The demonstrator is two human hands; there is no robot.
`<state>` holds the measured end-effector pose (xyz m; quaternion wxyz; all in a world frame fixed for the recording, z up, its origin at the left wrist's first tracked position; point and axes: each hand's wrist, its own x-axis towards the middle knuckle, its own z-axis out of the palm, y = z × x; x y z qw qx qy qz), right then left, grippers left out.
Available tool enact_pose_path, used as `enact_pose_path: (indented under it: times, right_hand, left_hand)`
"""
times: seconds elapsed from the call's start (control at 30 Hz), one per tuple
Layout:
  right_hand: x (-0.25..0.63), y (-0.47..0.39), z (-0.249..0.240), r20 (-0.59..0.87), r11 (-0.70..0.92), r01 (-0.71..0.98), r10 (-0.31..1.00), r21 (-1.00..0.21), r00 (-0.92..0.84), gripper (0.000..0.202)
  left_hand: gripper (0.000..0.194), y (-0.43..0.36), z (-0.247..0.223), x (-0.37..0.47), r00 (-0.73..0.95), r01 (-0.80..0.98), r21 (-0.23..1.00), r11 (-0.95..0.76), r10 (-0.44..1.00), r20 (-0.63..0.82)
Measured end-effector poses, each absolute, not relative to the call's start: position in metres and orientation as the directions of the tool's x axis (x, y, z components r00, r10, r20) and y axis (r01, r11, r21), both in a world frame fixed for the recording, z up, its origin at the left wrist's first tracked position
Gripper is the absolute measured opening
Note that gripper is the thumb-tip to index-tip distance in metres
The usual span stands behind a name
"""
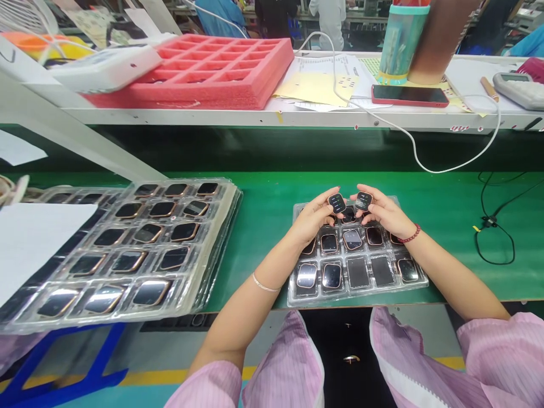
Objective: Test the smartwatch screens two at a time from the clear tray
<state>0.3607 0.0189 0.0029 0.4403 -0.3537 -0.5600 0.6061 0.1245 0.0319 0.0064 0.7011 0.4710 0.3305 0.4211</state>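
My left hand (314, 217) grips a smartwatch case (337, 203) by its edges, its lit screen showing lines of text. In my right hand (385, 214) is a second smartwatch case (364, 201), also lit and held between thumb and fingers. Both are raised side by side, a small gap apart, over a clear plastic tray (297, 299). Several strapless watch cases with dark screens lie in the tray's pockets, among them one at the front left (331, 276). Two front-row pockets, such as this one (358, 273), hold no watch. My hands hide part of the back rows.
To the left, stacked clear trays (212, 266) of watch cases reach the bench edge, with white paper (38, 243) partly over them. A shelf (238, 117) behind carries a pink foam tray (255, 85), a phone (410, 96) and a dangling white cable (408, 133). Black cable (491, 221) lies right.
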Motion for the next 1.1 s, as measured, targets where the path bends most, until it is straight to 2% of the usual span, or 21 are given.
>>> enact_pose_path:
  times: [0.17, 0.37, 1.1]
  right_hand:
    - [0.3638, 0.0218, -0.0019, 0.080, 0.014, -0.161, 0.909, -0.987, -0.408, 0.058]
    - [0.3651, 0.0231, -0.0037, 0.069, 0.005, -0.147, 0.899, -0.989, -0.433, 0.053]
    - [0.3643, 0.0225, -0.0021, 0.100, 0.046, -0.123, 0.870, -0.991, -0.483, 0.050]
  left_hand:
    - [0.069, 0.0334, 0.0005, 0.1232, 0.448, -0.283, 0.944, 0.170, 0.894, -0.026]
    - [0.066, 0.0335, -0.0002, 0.1230, 0.463, -0.261, 0.961, 0.088, 0.885, 0.045]
    - [0.059, 0.0324, 0.0000, 0.1222, 0.518, -0.211, 0.974, 0.080, 0.855, 0.042]
